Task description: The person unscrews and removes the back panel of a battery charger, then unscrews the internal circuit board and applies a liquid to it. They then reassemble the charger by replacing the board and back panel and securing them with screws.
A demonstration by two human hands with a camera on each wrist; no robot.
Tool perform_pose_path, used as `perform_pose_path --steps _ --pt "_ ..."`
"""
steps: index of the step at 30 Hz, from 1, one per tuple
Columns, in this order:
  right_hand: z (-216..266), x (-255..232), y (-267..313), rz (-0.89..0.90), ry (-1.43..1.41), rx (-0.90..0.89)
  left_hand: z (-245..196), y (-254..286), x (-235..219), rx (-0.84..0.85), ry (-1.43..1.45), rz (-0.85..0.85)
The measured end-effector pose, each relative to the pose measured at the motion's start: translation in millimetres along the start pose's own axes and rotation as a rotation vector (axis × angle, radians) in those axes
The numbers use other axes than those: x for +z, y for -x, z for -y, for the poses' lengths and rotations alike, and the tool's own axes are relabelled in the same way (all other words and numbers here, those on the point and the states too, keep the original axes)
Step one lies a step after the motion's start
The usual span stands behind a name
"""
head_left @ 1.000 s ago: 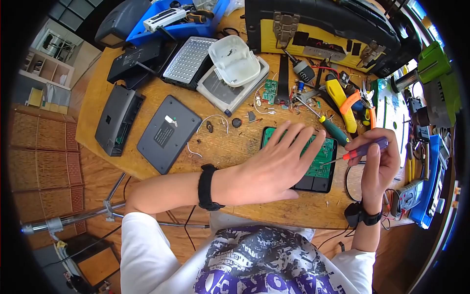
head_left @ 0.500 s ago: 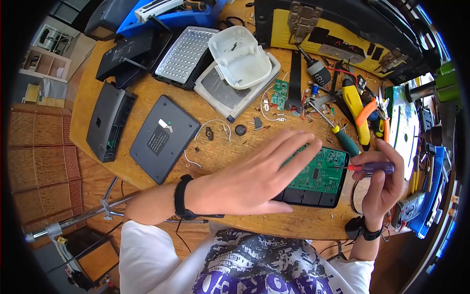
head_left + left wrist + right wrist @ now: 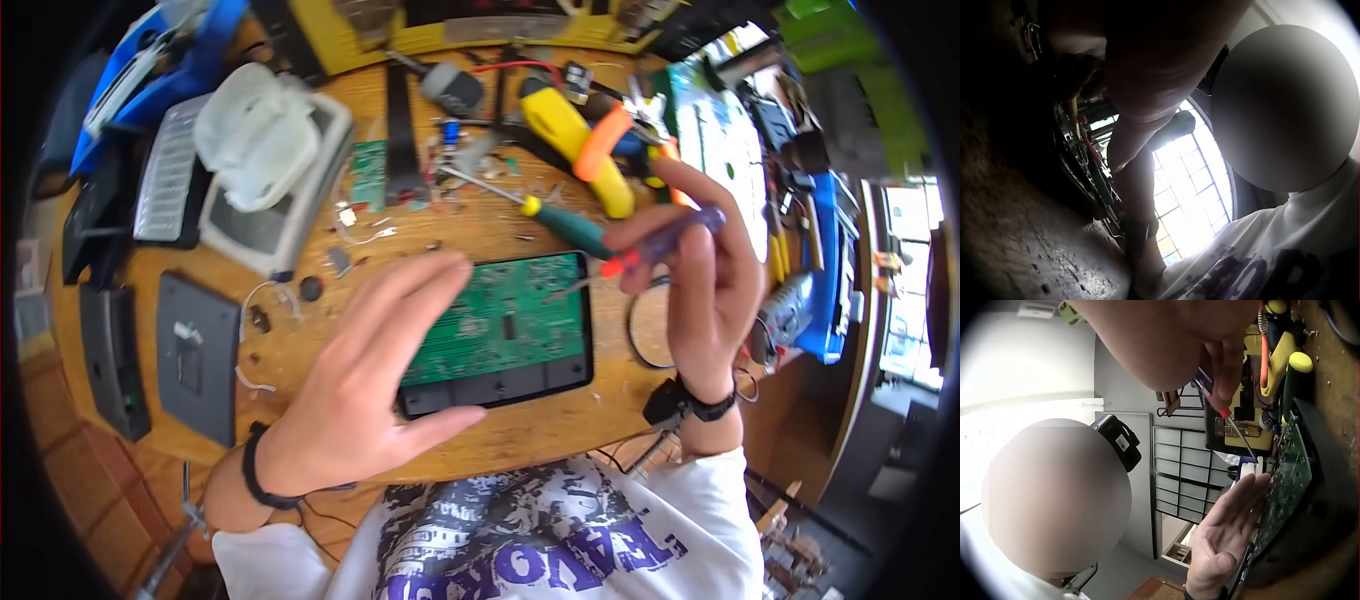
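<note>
A green circuit board [image 3: 500, 320] lies in a black casing [image 3: 520, 390] on the wooden table in the head view. The left hand [image 3: 375, 370], fingers extended, is over the casing's left end; contact is hard to tell. Between thumb and fingers, the right hand [image 3: 705, 270] holds a purple-and-red screwdriver [image 3: 665, 243], its shaft slanting down-left above the board's right part. In the right wrist view the screwdriver [image 3: 1210, 397] is in the right hand [image 3: 1179, 344], its tip near the left fingers, with the left hand [image 3: 1222, 537] beside the board [image 3: 1288, 481].
Behind the board lie a green-handled screwdriver [image 3: 565, 228], a yellow tool [image 3: 575, 145] and orange-handled pliers [image 3: 603, 140]. At the left are a dark panel [image 3: 198, 375], a black housing [image 3: 113, 360] and a white case [image 3: 262, 140]. A toolbox [image 3: 460, 30] stands at the back.
The head view has shifted, so the table's things sit further left. The left hand has drawn back from the board, uncovering more of it. The right hand still holds the screwdriver, now angled differently.
</note>
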State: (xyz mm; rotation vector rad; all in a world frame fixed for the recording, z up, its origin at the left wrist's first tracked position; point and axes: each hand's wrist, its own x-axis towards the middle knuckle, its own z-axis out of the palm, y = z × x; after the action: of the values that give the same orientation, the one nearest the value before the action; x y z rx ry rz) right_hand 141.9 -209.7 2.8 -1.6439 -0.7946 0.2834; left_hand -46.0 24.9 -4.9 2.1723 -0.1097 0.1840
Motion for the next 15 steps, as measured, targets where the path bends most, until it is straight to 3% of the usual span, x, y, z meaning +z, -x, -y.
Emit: perform_pose_path --steps 12,14,15 --pt "-2.0 0.2 -2.9 0.03 -0.164 0.007 -2.5 1.5 -2.6 -0.105 -0.029 0.017" --pt "2.8 4.2 0.3 0.013 0.112 -0.082 -2.2 0.8 -2.7 -0.086 -0.012 0.016" --pt "2.4 7.3 0.8 0.008 0.118 -0.159 -1.9 0.7 -2.9 -0.096 -0.02 0.015"
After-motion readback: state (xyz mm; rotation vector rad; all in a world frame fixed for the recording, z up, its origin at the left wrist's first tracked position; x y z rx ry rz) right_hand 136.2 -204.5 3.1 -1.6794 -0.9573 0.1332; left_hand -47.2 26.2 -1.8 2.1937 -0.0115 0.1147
